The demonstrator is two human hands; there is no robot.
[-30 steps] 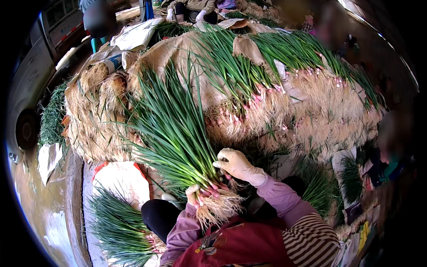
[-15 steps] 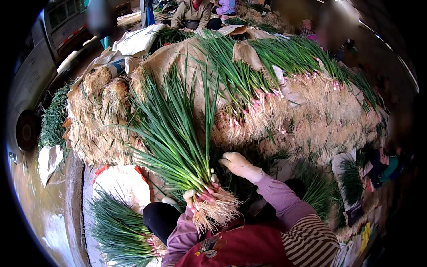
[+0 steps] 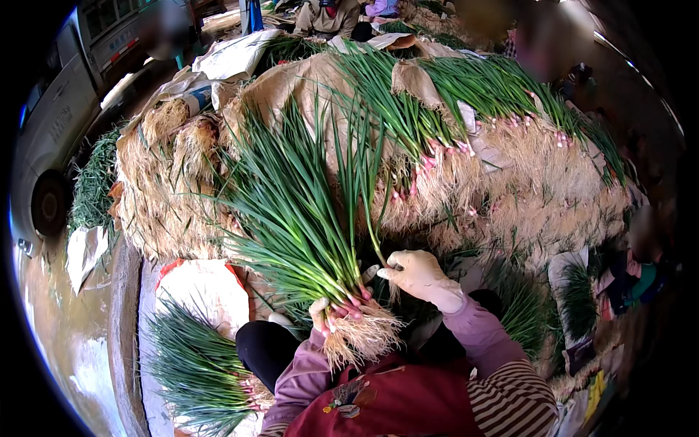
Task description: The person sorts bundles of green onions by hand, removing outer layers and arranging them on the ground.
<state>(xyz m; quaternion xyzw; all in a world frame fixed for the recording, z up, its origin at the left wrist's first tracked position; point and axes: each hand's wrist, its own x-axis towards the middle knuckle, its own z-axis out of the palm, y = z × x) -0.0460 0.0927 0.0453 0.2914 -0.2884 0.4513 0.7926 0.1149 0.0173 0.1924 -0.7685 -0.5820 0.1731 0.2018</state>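
Note:
My left hand [image 3: 320, 313], in a pale glove, is closed round a thick bunch of scallions [image 3: 309, 237] just above their pink bulbs. The green leaves fan up and away from me, and the tangled tan roots [image 3: 364, 336] hang toward my lap. Right beside the bunch, my gloved right hand [image 3: 424, 278] pinches a single thin scallion [image 3: 375, 239] near its root end. Its leaves stand close to those of the bunch. Most of the left hand's fingers are hidden by the stalks.
Ahead lies a long heap of scallions [image 3: 510, 95], roots toward me, partly covered with sacking [image 3: 291, 81]. More scallions [image 3: 200, 371] lie on a white sack [image 3: 207, 297] at the lower left. A vehicle [image 3: 54, 138] stands left; a person [image 3: 328, 18] sits at the far side.
My right hand has closed on a single scallion beside the bunch; half a second ago it held no visible stalk. The bunch has shifted slightly to the right.

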